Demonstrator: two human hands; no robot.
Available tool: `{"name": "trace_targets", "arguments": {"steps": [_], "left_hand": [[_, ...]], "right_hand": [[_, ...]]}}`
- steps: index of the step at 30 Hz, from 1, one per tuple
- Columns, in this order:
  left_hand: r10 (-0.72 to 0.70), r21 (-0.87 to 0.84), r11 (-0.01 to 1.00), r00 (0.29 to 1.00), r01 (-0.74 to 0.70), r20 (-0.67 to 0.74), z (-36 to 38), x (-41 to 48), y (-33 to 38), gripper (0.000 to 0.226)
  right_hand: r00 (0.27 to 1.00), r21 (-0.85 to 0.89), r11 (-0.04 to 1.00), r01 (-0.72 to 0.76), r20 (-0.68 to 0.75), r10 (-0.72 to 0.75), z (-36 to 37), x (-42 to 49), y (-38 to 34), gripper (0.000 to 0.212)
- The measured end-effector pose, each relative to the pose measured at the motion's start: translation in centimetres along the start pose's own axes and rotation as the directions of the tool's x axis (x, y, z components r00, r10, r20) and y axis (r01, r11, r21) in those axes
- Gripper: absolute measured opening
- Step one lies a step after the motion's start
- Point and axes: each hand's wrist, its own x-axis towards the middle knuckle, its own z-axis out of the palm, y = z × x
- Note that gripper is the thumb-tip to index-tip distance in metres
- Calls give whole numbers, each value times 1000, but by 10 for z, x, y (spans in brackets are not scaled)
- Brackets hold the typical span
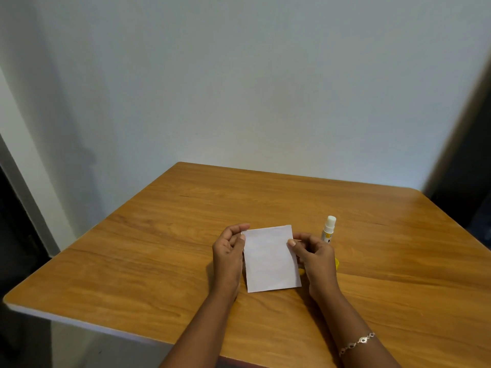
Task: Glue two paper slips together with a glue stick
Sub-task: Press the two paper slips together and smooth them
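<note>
Head view looks down past a pale wall (239, 75) that fills the upper half of the frame, with dark gaps at the far left and far right. Below it lies a wooden table (159, 261). Its far edge meets the wall, its left edge runs diagonally down to a rounded corner at lower left, and its near edge slants toward the bottom centre. Both forearms enter from the bottom edge, and the hands work right of centre, well apart from the left edge and far edge, with a wide stretch of wood on either side. Between the hands is a white paper slip (271, 258), its long axis running up and down the frame with the top leaning slightly left. I cannot tell whether it is one sheet or two stacked. The left hand (229, 251) pinches its upper left corner between thumb and curled fingers. The right hand (314, 257) pinches the right edge near the top, thumb on the front face. Just beyond the right hand is the glue stick (329, 229), uncapped, its white tip pointing to the upper right and its base hidden by the fingers. A yellow piece (337, 262) peeks out beside that hand. A bracelet (357, 343) circles the right wrist.
</note>
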Motion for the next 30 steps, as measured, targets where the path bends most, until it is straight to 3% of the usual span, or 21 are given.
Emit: {"name": "trace_targets", "arguments": {"steps": [8, 19, 30], "left_hand": [[1, -19, 1000, 1000, 0, 17, 0, 0, 1, 23], [-20, -28, 999, 1000, 20, -1, 1, -2, 2, 23], [-31, 16, 999, 999, 31, -23, 8, -3, 2, 17]], "right_hand": [[999, -3, 999, 51, -13, -51, -1, 1, -1, 13], [1000, 63, 998, -15, 3, 14, 1, 2, 3, 7], [999, 92, 995, -28, -28, 30, 8, -1, 2, 15]]}}
